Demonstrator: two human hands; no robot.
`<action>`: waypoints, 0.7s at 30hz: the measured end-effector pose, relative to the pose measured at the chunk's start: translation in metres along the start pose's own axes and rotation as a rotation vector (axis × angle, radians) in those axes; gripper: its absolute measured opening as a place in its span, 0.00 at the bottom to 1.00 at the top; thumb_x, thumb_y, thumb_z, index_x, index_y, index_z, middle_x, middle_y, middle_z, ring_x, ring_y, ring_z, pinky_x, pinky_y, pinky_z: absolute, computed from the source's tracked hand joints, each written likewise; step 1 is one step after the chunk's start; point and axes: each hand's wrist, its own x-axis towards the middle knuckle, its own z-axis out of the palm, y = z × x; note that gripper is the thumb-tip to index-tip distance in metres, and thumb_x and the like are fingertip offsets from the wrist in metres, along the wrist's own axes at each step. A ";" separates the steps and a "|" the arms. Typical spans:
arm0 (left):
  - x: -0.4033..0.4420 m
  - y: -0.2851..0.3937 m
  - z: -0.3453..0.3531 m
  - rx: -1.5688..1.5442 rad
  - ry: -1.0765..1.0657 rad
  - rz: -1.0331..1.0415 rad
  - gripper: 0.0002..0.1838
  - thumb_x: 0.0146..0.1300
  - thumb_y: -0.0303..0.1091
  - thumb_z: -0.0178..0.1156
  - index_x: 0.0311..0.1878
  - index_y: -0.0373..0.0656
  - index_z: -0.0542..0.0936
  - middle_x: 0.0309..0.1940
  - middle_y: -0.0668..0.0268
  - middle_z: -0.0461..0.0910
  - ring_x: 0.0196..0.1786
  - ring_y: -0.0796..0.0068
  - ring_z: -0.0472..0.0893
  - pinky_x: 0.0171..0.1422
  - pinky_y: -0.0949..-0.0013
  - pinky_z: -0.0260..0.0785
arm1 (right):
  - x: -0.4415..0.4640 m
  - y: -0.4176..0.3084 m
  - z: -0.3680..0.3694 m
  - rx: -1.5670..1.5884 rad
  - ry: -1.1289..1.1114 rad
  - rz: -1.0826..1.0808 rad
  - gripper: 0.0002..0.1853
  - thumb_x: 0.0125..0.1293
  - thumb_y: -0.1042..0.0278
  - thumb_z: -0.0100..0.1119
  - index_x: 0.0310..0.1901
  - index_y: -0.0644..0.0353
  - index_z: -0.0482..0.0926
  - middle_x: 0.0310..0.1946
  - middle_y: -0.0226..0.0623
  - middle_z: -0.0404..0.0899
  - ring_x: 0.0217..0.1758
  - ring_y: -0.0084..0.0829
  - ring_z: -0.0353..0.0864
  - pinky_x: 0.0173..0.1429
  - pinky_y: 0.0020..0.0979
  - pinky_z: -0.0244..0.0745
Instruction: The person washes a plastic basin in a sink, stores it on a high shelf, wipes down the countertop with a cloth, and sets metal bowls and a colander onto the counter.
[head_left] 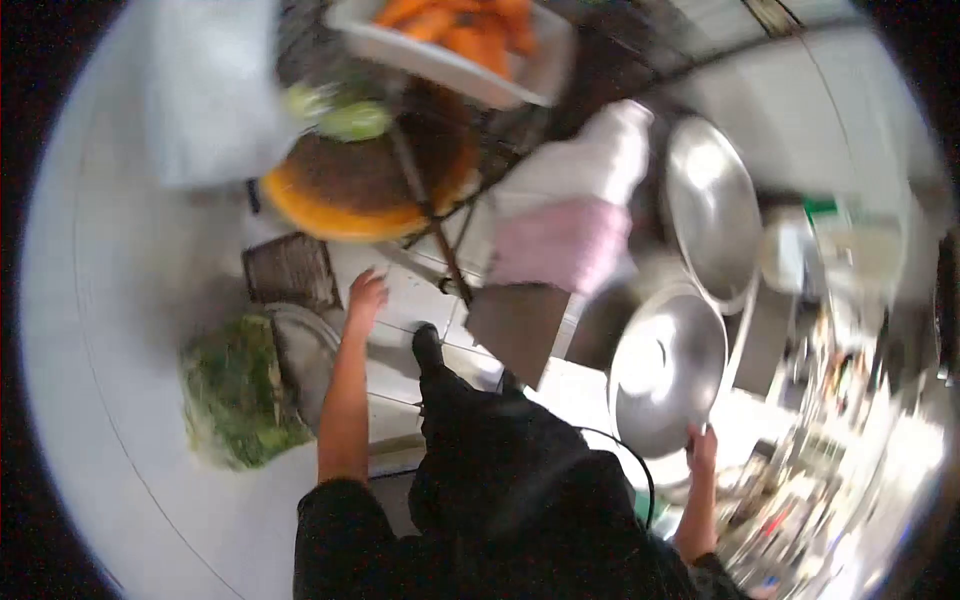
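My right hand (702, 447) is closed on the near edge of a shiny, wide metal bowl (665, 370), which is tilted so its inside faces me. My left hand (368, 292) hangs over the tiled floor, fingers partly apart and holding nothing. Below and left of that arm lies a clear plastic bag of leafy greens (240, 395). A second metal bowl (712, 210) stands just beyond the one I hold. Motion blur softens much of the view.
A round dark board with an orange rim (345, 222) stands ahead, bearing something green in plastic. Above it is a white tray (410, 52) of orange pieces. Pink cloth (560, 242) lies before the bowls. Blurred utensils (790, 500) crowd the right. A dark crate (290, 270) sits left.
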 end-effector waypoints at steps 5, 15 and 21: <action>-0.147 0.035 0.006 0.328 0.015 -0.408 0.23 0.65 0.42 0.58 0.58 0.39 0.70 0.45 0.58 0.79 0.41 0.69 0.81 0.45 0.69 0.73 | 0.009 -0.006 0.021 -0.075 -0.075 -0.220 0.17 0.66 0.74 0.56 0.55 0.71 0.70 0.41 0.40 0.79 0.41 0.27 0.78 0.44 0.26 0.75; -0.315 0.111 0.227 0.223 -0.065 -0.287 0.29 0.71 0.54 0.45 0.59 0.36 0.67 0.50 0.56 0.77 0.44 0.61 0.81 0.46 0.63 0.75 | 0.037 -0.070 0.062 -0.104 -0.340 -0.337 0.20 0.69 0.65 0.55 0.57 0.70 0.72 0.38 0.42 0.83 0.37 0.25 0.82 0.39 0.27 0.79; -0.342 0.081 0.331 0.367 0.075 -0.089 0.24 0.68 0.45 0.54 0.56 0.33 0.68 0.50 0.54 0.75 0.43 0.64 0.81 0.42 0.64 0.79 | 0.076 -0.087 0.025 0.131 -0.343 -0.237 0.22 0.70 0.62 0.53 0.56 0.72 0.72 0.39 0.47 0.82 0.35 0.31 0.83 0.39 0.29 0.79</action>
